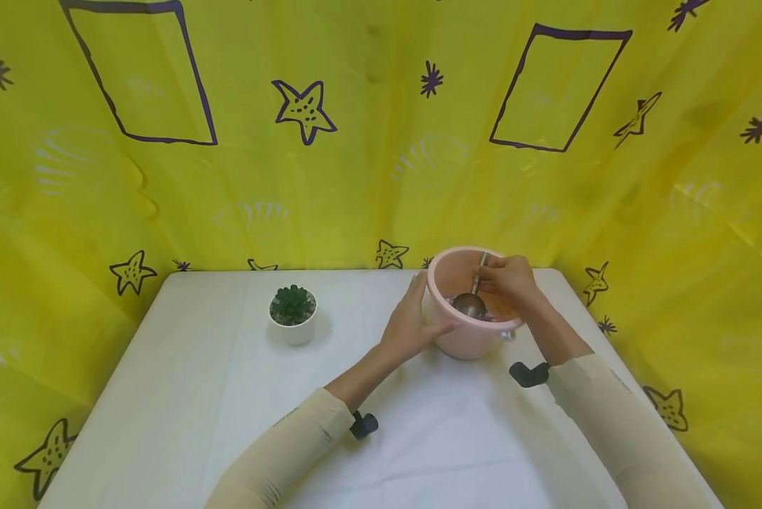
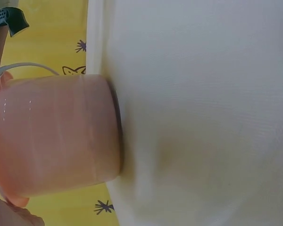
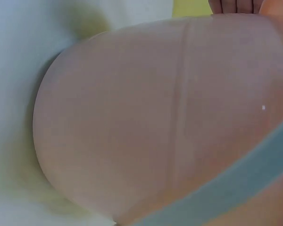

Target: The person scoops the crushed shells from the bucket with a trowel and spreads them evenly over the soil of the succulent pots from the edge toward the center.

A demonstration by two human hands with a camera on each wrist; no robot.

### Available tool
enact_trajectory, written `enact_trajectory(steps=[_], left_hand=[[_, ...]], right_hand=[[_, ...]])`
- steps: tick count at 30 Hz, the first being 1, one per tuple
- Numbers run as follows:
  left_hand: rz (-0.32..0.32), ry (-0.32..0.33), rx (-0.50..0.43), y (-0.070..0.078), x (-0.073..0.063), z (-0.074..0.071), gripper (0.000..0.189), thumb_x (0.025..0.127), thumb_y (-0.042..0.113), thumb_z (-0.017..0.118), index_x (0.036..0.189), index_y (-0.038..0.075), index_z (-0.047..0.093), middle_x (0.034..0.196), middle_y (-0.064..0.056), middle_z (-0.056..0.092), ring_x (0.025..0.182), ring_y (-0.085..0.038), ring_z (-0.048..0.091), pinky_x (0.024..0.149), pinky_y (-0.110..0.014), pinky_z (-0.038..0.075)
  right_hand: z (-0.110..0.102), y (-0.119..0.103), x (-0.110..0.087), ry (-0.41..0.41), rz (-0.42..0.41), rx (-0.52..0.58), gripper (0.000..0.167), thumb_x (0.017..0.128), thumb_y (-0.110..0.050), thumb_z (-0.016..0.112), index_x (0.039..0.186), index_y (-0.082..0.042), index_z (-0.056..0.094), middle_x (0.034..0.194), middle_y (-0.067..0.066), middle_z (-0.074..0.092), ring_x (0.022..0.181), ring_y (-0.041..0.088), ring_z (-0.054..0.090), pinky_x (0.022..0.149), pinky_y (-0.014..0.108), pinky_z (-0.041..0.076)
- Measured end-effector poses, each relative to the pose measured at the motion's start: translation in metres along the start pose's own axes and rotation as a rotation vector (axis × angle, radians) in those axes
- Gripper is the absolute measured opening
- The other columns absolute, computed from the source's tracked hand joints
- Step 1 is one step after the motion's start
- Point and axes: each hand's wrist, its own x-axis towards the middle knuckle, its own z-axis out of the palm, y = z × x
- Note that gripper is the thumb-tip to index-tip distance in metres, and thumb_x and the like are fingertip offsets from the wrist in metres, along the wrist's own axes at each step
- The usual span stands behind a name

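Note:
A pink bucket (image 1: 466, 343) stands upright near the back right of the table. My left hand (image 1: 409, 322) holds its left side, thumb across the front below the rim and fingers along the wall. My right hand (image 1: 511, 279) reaches over the right rim and grips the handle of a metal ladle (image 1: 469, 305). The ladle's round bowl is down inside the bucket, against pale bits at the bottom. Both wrist views show the bucket's outer wall close up. A grey bail handle (image 3: 236, 181) crosses it in the right wrist view.
A small green succulent in a white pot (image 1: 295, 331) stands left of the bucket. The white table (image 1: 228, 396) ends at a yellow curtain (image 1: 355, 184) with starfish drawings, which surrounds the back and sides. Each forearm wears a dark wrist mount (image 1: 529, 374).

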Motion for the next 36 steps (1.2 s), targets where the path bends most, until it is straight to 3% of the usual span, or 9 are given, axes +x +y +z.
enact_trajectory(steps=[8, 16, 20, 30, 36], left_hand=[[0.018, 0.006, 0.017, 0.0, 0.002, -0.001, 0.115, 0.084, 0.046, 0.088, 0.17, 0.02, 0.017, 0.173, 0.0, 0.026, 0.152, -0.027, 0.037, 0.114, -0.053, 0.042], [0.015, 0.009, 0.019, 0.0, 0.001, -0.001, 0.115, 0.084, 0.047, 0.089, 0.17, 0.02, 0.017, 0.173, -0.002, 0.024, 0.154, -0.028, 0.033, 0.116, -0.054, 0.04], [0.005, 0.009, 0.017, -0.001, 0.001, 0.0, 0.115, 0.084, 0.047, 0.089, 0.17, 0.02, 0.017, 0.173, -0.003, 0.025, 0.153, -0.028, 0.035, 0.115, -0.054, 0.041], [-0.002, 0.002, 0.027, 0.0, 0.002, 0.0, 0.117, 0.083, 0.049, 0.088, 0.17, 0.021, 0.016, 0.174, 0.0, 0.022, 0.155, -0.027, 0.03, 0.117, -0.054, 0.037], [0.022, 0.006, 0.024, 0.001, 0.003, 0.001, 0.117, 0.082, 0.05, 0.089, 0.17, 0.022, 0.017, 0.172, 0.001, 0.027, 0.15, -0.026, 0.039, 0.114, -0.052, 0.043]], right_hand=[[-0.002, -0.009, -0.009, -0.091, -0.073, -0.067, 0.038, 0.105, -0.007, 0.061, 0.126, 0.025, 0.06, 0.104, 0.027, 0.075, 0.079, 0.014, 0.076, 0.08, 0.034, 0.063], [-0.005, -0.016, -0.013, -0.188, -0.053, -0.055, 0.031, 0.105, -0.008, 0.064, 0.116, 0.021, 0.063, 0.099, 0.022, 0.077, 0.084, 0.019, 0.077, 0.081, 0.034, 0.063], [-0.006, -0.016, -0.014, -0.208, -0.069, -0.058, 0.032, 0.104, -0.008, 0.066, 0.12, 0.019, 0.064, 0.1, 0.02, 0.077, 0.087, 0.022, 0.077, 0.081, 0.034, 0.063], [-0.007, -0.019, -0.016, -0.116, -0.092, -0.017, 0.037, 0.104, -0.008, 0.064, 0.125, 0.022, 0.06, 0.104, 0.02, 0.077, 0.079, 0.015, 0.077, 0.083, 0.039, 0.062], [-0.01, -0.019, -0.014, -0.07, -0.085, -0.035, 0.043, 0.106, -0.013, 0.064, 0.132, 0.021, 0.058, 0.117, 0.027, 0.073, 0.081, 0.015, 0.078, 0.084, 0.04, 0.062]])
